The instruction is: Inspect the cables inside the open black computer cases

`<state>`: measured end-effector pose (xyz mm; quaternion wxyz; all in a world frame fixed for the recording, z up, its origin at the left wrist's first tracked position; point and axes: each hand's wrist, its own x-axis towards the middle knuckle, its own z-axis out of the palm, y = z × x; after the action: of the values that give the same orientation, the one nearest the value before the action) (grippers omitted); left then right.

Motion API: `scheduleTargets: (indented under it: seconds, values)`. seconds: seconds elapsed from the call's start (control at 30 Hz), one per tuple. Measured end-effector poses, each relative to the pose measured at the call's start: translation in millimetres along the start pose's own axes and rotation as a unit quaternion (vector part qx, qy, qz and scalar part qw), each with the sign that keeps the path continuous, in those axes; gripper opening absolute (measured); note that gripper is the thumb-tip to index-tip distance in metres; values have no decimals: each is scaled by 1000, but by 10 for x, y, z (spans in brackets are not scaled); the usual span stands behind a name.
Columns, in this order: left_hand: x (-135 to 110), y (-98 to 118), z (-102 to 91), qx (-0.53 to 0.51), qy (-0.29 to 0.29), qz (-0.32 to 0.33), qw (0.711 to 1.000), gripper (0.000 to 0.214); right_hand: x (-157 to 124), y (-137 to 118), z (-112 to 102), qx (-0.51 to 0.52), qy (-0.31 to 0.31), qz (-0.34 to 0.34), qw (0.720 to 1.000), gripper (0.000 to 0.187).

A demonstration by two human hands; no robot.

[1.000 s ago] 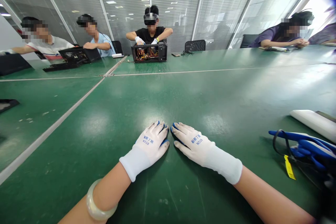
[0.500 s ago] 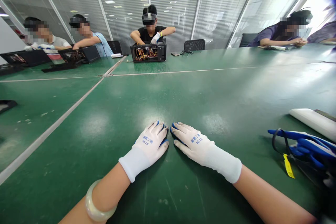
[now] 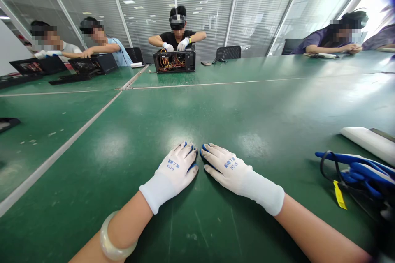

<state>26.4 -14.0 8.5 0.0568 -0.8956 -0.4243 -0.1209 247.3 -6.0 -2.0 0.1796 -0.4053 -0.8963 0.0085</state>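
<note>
A glass wall [image 3: 206, 28] with slatted blinds stretches across the far side, ceiling lights glinting in it! Before it spreads the glossy green bench [image 3: 234, 111], from near to far, a pale seam [image 3: 77, 136] slanting across its left. Far centre, a black-shirted co-worker [image 3: 169, 38] bends over an open-sided computer case [image 3: 189, 63]. And near centre, left hand [image 3: 175, 166] and right hand [image 3: 228, 168] lie flat on the bench, grip released on both, fingertips just apart. Near right, a blue-and-white bundle [image 3: 362, 176], then a small yellow tag [image 3: 340, 195]!
</note>
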Motion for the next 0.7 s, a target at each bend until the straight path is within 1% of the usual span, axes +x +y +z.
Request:
scheduleTargets:
  seconds: [0.27, 0.47, 0.7]
  values:
    - [0, -7, 13, -10, 1, -3, 1000, 43, -3, 6, 12, 8, 3, 2, 1000, 44]
    - [-5, -9, 13, -14, 6, -3, 1000, 43, 0, 3, -5, 5, -8, 1, 1000, 45]
    - [-12, -10, 16, -18, 8, -3, 1000, 42, -2, 0, -8, 10, 1, -3, 1000, 43]
